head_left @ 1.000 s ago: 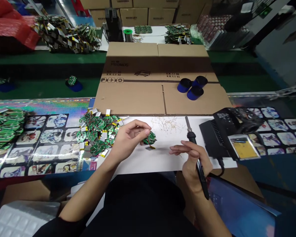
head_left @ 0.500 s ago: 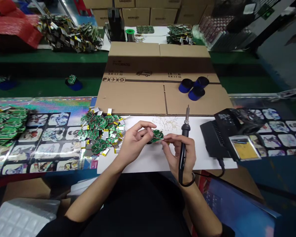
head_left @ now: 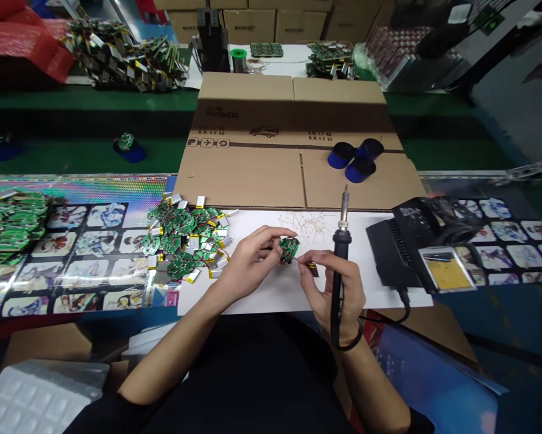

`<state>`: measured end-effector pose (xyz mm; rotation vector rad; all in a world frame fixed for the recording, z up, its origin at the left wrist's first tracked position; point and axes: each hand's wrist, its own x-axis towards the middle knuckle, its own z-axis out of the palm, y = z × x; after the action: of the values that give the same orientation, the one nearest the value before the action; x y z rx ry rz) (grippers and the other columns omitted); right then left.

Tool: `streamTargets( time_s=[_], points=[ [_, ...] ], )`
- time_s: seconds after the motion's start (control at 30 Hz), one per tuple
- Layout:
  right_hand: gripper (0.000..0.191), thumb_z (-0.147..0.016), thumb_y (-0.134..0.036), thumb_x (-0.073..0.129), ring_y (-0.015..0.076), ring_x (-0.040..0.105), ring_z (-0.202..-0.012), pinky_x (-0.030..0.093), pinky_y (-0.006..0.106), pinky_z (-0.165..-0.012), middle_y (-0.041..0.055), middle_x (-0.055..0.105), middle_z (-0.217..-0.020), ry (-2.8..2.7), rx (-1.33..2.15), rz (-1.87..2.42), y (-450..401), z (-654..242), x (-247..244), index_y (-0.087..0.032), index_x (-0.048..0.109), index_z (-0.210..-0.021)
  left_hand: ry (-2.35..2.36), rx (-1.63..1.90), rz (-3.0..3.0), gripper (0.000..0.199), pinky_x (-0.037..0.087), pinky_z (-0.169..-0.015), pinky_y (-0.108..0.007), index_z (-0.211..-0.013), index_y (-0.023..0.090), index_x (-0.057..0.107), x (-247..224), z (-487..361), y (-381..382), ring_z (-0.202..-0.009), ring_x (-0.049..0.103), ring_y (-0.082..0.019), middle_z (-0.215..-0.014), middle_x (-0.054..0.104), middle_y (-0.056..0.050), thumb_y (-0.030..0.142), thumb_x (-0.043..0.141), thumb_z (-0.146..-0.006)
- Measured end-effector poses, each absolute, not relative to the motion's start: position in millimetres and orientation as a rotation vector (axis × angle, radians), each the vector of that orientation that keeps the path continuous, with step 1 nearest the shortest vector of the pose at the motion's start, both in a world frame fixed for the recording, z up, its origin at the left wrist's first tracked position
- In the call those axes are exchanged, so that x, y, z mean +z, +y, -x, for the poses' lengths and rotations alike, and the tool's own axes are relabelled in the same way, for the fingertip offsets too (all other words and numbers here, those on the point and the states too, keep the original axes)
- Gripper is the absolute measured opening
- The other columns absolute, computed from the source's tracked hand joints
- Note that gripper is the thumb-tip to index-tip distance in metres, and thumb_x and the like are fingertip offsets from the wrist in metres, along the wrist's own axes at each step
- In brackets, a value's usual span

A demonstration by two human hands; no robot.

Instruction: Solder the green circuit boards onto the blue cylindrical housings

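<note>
Between thumb and fingers, my left hand grips a small green circuit board over the white sheet. My right hand has a soldering iron lying across it, tip pointing up and away from me. Its thumb and forefinger are pinched together beside the board's right edge, seemingly at a thin wire too fine to make out. A small piece with a yellow edge, perhaps a battery, shows beneath those fingers. Left of my left hand lies a heap of circuit boards with silver batteries.
A flattened cardboard sheet spans the bench ahead, with three blue cups on its right. The black soldering station and a yellow sponge tray stand at right. Wire clippings lie behind the board. More boards are stacked far left.
My right hand has moved slightly right and toward me with the soldering iron, away from the board. The board is tilted differently, and the yellow-edged piece shows more clearly. Blue cups at left have shifted slightly left.
</note>
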<state>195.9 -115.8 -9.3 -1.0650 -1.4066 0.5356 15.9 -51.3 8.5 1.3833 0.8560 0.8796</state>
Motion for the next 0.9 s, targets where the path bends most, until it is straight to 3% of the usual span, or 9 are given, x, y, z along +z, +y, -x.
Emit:
streamTargets(
  time_s=[0.13, 0.27, 0.33, 0.43, 0.53, 0.77, 0.9],
  points=[
    [0.051, -0.089, 0.002, 0.072, 0.0200, 0.079, -0.103, 0.071, 0.038, -0.088, 0.0031, 0.077, -0.111, -1.447, 0.532, 1.052, -119, -198, -10, -0.029, 0.062, -0.128, 0.811, 0.929, -1.189, 0.025, 0.060, -0.080, -0.024, -0.123, 0.020, 0.062, 8, -19, -49, -0.086, 0.069, -0.012, -0.097, 0.066, -0.002, 0.018, 0.066, -0.098],
    [0.056, -0.089, 0.003, 0.071, 0.0190, 0.078, -0.105, 0.070, 0.037, -0.090, 0.0037, 0.077, -0.113, -1.451, 0.505, 1.048, -118, -199, -14, -0.029, 0.061, -0.133, 0.837, 1.039, -1.056, 0.022, 0.057, -0.065, -0.019, -0.099, 0.020, 0.055, 9, -24, -48, -0.074, 0.062, -0.009, -0.088, 0.060, 0.002, 0.016, 0.073, -0.088],
    [0.057, -0.090, 0.001, 0.071, 0.0187, 0.078, -0.106, 0.070, 0.036, -0.089, 0.0048, 0.075, -0.118, -1.413, 0.487, 1.070, -117, -198, -17, -0.029, 0.060, -0.136, 0.809, 1.044, -1.035, 0.023, 0.057, -0.061, -0.019, -0.104, 0.021, 0.056, 8, -25, -49, -0.072, 0.061, -0.010, -0.087, 0.059, 0.002, 0.017, 0.073, -0.089],
    [0.057, -0.090, -0.001, 0.072, 0.0177, 0.077, -0.106, 0.070, 0.034, -0.086, 0.0051, 0.074, -0.121, -1.355, 0.472, 1.114, -117, -198, -21, -0.030, 0.059, -0.138, 0.781, 0.993, -1.086, 0.028, 0.062, -0.070, -0.024, -0.117, 0.020, 0.064, 8, -24, -51, -0.082, 0.067, -0.012, -0.098, 0.063, -0.001, 0.016, 0.070, -0.090],
    [0.055, -0.091, -0.001, 0.072, 0.0159, 0.077, -0.101, 0.070, 0.031, -0.085, 0.0029, 0.074, -0.115, -1.363, 0.466, 1.132, -118, -200, -22, -0.030, 0.061, -0.136, 0.820, 0.934, -1.149, 0.018, 0.061, -0.080, -0.024, -0.107, 0.017, 0.071, 11, -23, -51, -0.092, 0.070, -0.014, -0.106, 0.067, -0.005, 0.015, 0.070, -0.089],
    [0.054, -0.092, -0.003, 0.072, 0.0166, 0.077, -0.096, 0.069, 0.035, -0.087, 0.0037, 0.075, -0.116, -1.399, 0.424, 1.167, -117, -201, -24, -0.029, 0.059, -0.138, 0.917, 1.044, -1.094, 0.019, 0.051, -0.066, -0.018, -0.096, 0.017, 0.064, 11, -25, -51, -0.077, 0.064, -0.009, -0.090, 0.065, 0.000, 0.017, 0.079, -0.084],
    [0.069, -0.086, -0.007, 0.082, 0.0246, 0.076, -0.121, 0.067, 0.048, -0.103, 0.0093, 0.070, -0.138, -1.469, 0.417, 1.115, -108, -198, -21, -0.030, 0.053, -0.144, 0.843, 1.040, -0.993, 0.027, 0.051, -0.062, -0.018, -0.090, 0.018, 0.056, 6, -33, -56, -0.072, 0.062, -0.008, -0.088, 0.063, 0.001, 0.020, 0.083, -0.084]
  ],
)
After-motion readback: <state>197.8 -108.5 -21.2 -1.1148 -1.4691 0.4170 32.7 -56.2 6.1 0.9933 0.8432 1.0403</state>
